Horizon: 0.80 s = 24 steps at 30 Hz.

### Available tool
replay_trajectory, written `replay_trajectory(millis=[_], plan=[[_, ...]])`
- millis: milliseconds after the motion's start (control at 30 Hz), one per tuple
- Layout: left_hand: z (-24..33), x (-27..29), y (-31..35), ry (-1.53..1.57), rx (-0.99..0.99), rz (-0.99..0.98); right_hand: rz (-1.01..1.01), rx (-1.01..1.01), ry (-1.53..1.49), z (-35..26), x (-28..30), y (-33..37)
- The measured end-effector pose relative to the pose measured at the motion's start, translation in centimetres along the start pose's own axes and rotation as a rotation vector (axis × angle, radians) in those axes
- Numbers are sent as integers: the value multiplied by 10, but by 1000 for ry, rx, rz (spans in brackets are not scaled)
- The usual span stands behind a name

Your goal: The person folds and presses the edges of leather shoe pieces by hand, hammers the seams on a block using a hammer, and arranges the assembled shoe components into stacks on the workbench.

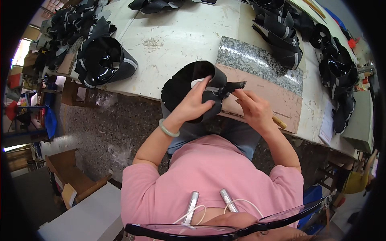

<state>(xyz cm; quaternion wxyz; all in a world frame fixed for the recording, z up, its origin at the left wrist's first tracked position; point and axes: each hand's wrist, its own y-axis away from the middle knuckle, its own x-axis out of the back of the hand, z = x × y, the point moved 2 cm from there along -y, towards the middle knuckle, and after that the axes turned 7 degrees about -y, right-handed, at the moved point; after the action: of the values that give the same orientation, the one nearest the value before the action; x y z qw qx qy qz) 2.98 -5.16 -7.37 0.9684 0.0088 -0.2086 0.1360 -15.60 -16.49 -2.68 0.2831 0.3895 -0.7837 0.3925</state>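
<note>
Standing shell, L: set on desk, mouth up, glossy inside; round form is kept w/o support, so fairly stiff mat'l is suggested.
Central shell: placed at front edge of desk, partly overhanging it, just L of the pink board; blk, curled into an open loop. Prob. light; wall is judged springy, not limp, easily bent & not brittle. Matte faces prob. grip OK; any glossy lining might slip.
L hand: half-spread, thumb apart from fingers, laid on shell's R side; whether wall is pinched or only pressed can't be told.
Best hold: wall to be taken betw. thumb & fingers near rim, w/ light pressure, so loop isn't squashed; ragged L edge best avoided, as it could crease.
Dk strip: pointed out from shell's R side twd the board; attached or separate can't be told. If attached, prob. bendy, best taken near its base.
R hand: fingers loosely curled, tips near the strip; whether anything is gripped can't be told.
Pink board: laid flat under R hand, nr side of granite slab.
Wooden handle: seen just past R hand; held or loose, can't be told.
Piled shells, R: rested on desk beyond the slab.
</note>
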Motion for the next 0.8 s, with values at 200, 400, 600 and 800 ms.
replay_trajectory(millis=[200, 400, 600, 800], plan=[[4, -6, 10, -258, -80, 38, 171, 124, -67, -17, 16, 10], [9, -2, 5, -221, -47, 30, 21, 28, 18, -17, 19, 4], [1, 1, 2, -217, -83, 8, -11, 41, -26, -10, 5, 7], [-3, -5, 8, -181, -36, 69, 15, -16, -91, -10, 4, -2]])
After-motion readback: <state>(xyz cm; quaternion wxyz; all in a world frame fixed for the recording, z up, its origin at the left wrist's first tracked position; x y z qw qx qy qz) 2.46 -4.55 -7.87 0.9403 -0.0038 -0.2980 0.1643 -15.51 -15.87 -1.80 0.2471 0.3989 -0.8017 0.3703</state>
